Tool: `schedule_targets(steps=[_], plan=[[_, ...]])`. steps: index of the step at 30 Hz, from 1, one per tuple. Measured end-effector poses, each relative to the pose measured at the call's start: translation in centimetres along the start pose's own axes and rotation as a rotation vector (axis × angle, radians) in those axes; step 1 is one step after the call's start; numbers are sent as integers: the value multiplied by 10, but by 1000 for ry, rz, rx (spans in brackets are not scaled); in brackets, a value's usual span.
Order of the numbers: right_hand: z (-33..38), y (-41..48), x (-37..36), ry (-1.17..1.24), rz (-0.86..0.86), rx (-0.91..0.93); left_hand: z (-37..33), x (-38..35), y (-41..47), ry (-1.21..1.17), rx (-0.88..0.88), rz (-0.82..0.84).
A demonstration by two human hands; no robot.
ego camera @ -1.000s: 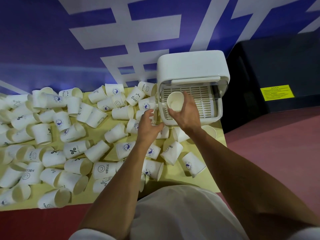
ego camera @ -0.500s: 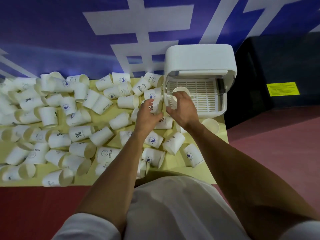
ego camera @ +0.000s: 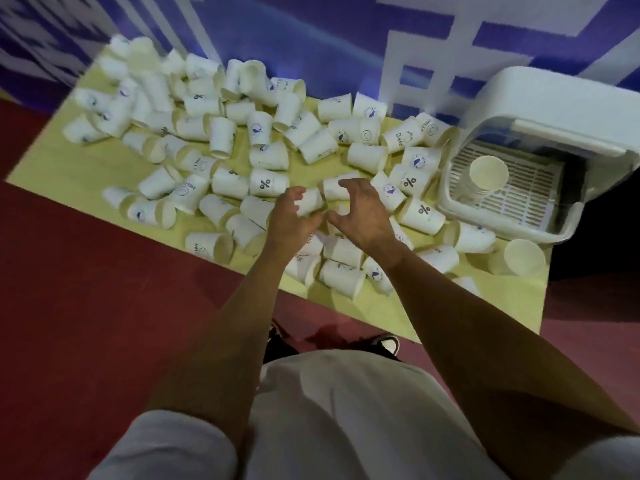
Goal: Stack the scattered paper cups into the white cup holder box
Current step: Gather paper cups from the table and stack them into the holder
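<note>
Blurred far cups (ego camera: 138, 64); white box (ego camera: 554, 98) cropped at right edge.

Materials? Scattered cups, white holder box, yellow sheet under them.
Cups: thin paper, matte white, blue print, cream inside. Holder box: likely moulded plastic, smooth satin white, rounded corners, slotted floor grille. Yellow sheet: flat, matte; paper, card or thin board, cannot tell.
</note>
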State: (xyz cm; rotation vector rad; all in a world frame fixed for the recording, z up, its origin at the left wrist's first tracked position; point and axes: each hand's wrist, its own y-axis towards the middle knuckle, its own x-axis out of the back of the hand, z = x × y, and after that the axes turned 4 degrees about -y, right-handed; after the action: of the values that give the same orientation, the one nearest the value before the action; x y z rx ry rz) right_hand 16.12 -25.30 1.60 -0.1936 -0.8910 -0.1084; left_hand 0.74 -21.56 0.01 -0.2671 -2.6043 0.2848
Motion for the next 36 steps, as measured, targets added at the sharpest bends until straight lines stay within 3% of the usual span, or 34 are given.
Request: schedule_targets(steps=[5,17,29,36], plan=[[67,10,-51,-33,15,-1,44,74,7,-44,-48,-26],[220,38,-160,-106,157,77,129,236,29,-92,99,-94],[250,108,-200,-219,289,221,151,289,65,-51,214,-263],[248,141,-217,-394,437,320,176,286,87,227,154,-199]])
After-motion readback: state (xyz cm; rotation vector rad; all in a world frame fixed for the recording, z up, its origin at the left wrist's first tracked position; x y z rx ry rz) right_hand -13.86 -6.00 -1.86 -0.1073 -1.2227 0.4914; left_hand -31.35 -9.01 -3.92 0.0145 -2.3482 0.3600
